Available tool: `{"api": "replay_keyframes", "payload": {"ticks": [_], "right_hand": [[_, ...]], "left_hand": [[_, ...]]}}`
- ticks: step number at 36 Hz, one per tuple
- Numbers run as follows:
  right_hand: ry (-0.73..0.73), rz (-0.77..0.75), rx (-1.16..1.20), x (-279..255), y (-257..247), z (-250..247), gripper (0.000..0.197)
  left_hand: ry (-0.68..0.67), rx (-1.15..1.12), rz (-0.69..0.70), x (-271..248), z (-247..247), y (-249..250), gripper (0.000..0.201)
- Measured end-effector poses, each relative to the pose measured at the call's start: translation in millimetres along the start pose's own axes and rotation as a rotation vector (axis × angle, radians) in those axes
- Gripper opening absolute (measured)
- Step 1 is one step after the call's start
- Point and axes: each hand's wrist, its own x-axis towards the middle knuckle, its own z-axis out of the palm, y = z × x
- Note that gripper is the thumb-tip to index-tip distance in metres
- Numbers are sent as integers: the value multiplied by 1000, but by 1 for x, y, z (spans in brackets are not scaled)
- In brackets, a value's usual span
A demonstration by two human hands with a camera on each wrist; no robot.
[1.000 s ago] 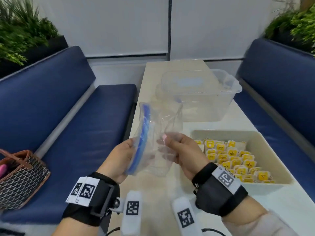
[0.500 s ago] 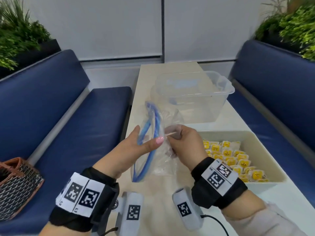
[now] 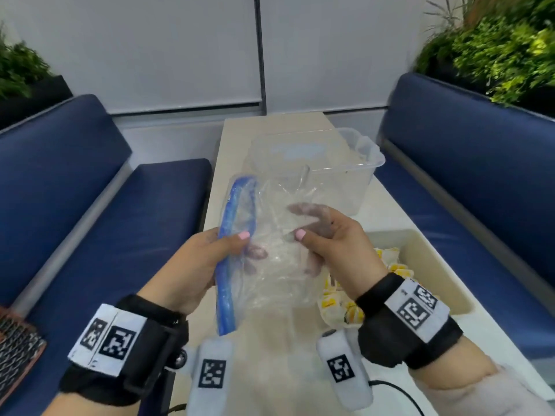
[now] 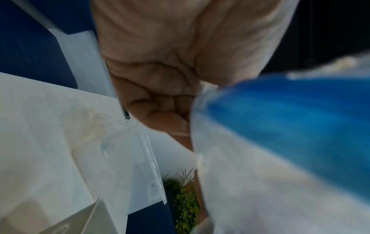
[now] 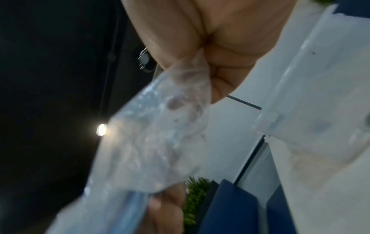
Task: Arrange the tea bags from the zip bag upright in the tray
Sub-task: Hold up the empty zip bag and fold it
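Overhead, both hands hold the empty-looking zip bag (image 3: 270, 235) above the worktop (image 3: 270, 349), left hand (image 3: 195, 265) pinching its upright blue seal, right hand (image 3: 330, 238) pinching the film, tray (image 3: 435, 265) nearest the right.

Head view: high, facing forward and down along counter (image 3: 387, 211). Left wrist view: close under palm, looking along hand. Right wrist view: likewise (both blurred). All three share zip bag (image 3: 270, 235) (image 4: 280, 158) (image 5: 144, 142) and clear tub (image 3: 345, 169) (image 4: 128, 158) (image 5: 312, 88).
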Motion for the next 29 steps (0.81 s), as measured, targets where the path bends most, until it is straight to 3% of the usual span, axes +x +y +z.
{"api": "replay_keyframes", "payload": {"ticks": [2, 5, 8, 11, 13, 14, 17, 19, 21, 23, 26, 29], "right_hand": [[-26, 14, 90, -1, -1, -7, 39], [-61, 31, 213, -2, -4, -16, 45], [-113, 29, 168, -2, -11, -23, 48], [-144, 12, -2, -2, -14, -29, 29], [-118, 51, 57, -2, -14, -34, 20], [-98, 74, 145, -2, -14, -37, 24], [-33, 212, 404, -3, -14, -43, 48], [-69, 317, 380, -7, -14, -45, 66], [-91, 362, 250, -10, -13, -47, 70], [-27, 314, 155, -11, -11, -48, 62], [197, 100, -12, -14, -13, -52, 26], [378, -112, -388, -14, -14, -56, 27]], "left_hand": [[-50, -73, -27, 3, -1, 0, 34], [-128, -238, -50, 7, 1, -2, 47], [-104, -312, -21, 12, 5, 0, 44], [-95, -320, 46, 16, 11, 9, 40], [-47, -277, 108, 21, 16, 14, 22], [-2, -258, 146, 24, 19, 16, 15], [108, -192, 248, 35, 25, 17, 24], [103, -119, 308, 40, 27, 14, 27], [81, -7, 391, 44, 29, 14, 43], [77, 181, 494, 46, 33, 15, 60], [106, 495, 561, 51, 47, 21, 57], [101, 762, 577, 60, 69, 27, 49]]}}
